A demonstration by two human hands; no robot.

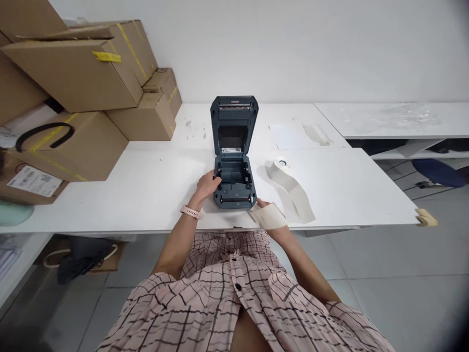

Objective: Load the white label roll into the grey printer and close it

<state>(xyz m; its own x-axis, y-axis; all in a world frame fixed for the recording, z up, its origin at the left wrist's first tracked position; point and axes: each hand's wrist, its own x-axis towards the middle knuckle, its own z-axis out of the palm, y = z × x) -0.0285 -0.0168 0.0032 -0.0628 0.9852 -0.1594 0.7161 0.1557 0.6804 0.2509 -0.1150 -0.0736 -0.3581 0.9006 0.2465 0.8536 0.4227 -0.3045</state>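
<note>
A dark label printer (234, 193) stands on the white table with its lid (233, 117) raised, showing the hollow bay inside. My left hand (208, 187) grips its left side, thumb over the rim. At the printer's front right corner is my right hand (262, 202), partly covered by a curled strip of off-white label paper (271, 216). That hand appears closed on the strip, though most fingers are hidden. To the right of the printer lies a label roll (282, 166) with a long loose tail (298, 198) spread across the tabletop.
Cardboard boxes (84, 73) are stacked on the left, with a black curved band (46, 129) on one. A paper sheet (287, 136) and clear plastic (403, 115) lie further back. The table's right corner has a padded guard (427, 218); a blue stool (438, 172) stands beyond.
</note>
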